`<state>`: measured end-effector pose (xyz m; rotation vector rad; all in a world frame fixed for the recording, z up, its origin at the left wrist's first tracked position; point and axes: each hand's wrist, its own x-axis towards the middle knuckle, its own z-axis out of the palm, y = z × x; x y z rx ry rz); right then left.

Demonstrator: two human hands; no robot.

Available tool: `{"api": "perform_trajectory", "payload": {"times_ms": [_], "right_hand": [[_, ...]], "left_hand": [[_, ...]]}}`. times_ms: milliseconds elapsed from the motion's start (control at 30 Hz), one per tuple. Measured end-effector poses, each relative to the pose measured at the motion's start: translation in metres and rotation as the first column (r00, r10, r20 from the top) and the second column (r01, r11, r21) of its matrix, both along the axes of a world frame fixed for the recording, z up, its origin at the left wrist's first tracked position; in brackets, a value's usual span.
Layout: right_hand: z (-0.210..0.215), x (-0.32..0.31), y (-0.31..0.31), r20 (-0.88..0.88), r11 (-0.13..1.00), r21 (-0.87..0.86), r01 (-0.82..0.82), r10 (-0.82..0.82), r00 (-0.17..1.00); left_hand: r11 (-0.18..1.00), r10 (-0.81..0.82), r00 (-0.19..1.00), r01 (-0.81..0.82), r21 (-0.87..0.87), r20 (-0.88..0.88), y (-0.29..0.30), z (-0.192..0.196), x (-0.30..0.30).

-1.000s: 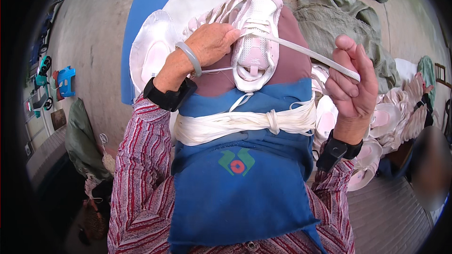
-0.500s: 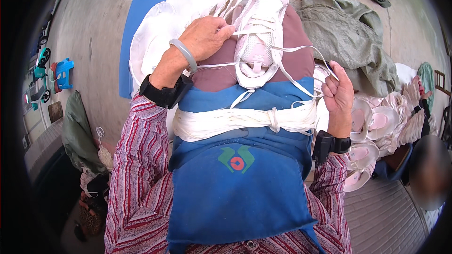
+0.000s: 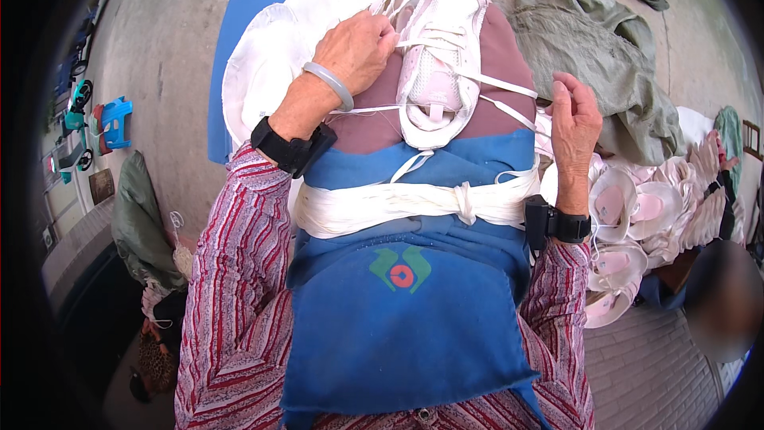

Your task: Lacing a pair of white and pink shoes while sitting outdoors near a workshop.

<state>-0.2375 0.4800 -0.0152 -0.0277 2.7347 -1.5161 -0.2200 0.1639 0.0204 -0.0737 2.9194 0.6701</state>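
Observation:
A white and pale pink shoe upper point(image 3: 440, 56) lies on my lap over a maroon cloth. My left hand point(image 3: 356, 49) presses on its left side, fingers curled over the edge by the laces. My right hand point(image 3: 574, 115) is to the right of the shoe, fingers pinched on a white lace point(image 3: 509, 89) that runs from the shoe. A bundle of white laces point(image 3: 414, 201) is tied around my waist over a blue apron point(image 3: 406, 302).
Several more white and pink shoe uppers point(image 3: 637, 215) are stacked on the right. A green cloth point(image 3: 593, 48) lies beyond them. White fabric on a blue mat point(image 3: 247, 24) sits to the left on the concrete floor. Another person is at the far right edge.
My right hand has dropped from a raised position down to the shoe's right side, pulling the lace in closer. My left hand has stayed on the shoe.

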Motion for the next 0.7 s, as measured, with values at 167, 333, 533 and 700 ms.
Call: {"api": "perform_trajectory", "payload": {"times_ms": [167, 333, 533, 700], "right_hand": [[0.035, 0.004, -0.063, -0.19, 0.879, 0.122, -0.461, 0.476, 0.859], [0.045, 0.001, -0.065, -0.067, 0.83, 0.147, -0.537, 0.55, 0.832], [0.054, 0.0, -0.052, -0.403, 0.879, 0.345, -0.328, 0.454, 0.794], [0.03, -0.009, -0.039, -0.398, 0.83, 0.463, -0.309, 0.507, 0.765]], "left_hand": [[0.999, 0.026, 1.0, -0.026, 0.031, -0.007, 0.0, 0.001, -0.001], [0.994, 0.077, 0.997, -0.076, 0.074, -0.019, -0.003, 0.007, 0.001], [0.99, 0.067, 0.997, -0.062, 0.123, -0.031, -0.006, 0.018, -0.004], [0.992, -0.008, 1.0, 0.01, -0.125, 0.012, 0.005, 0.012, 0.004]]}}
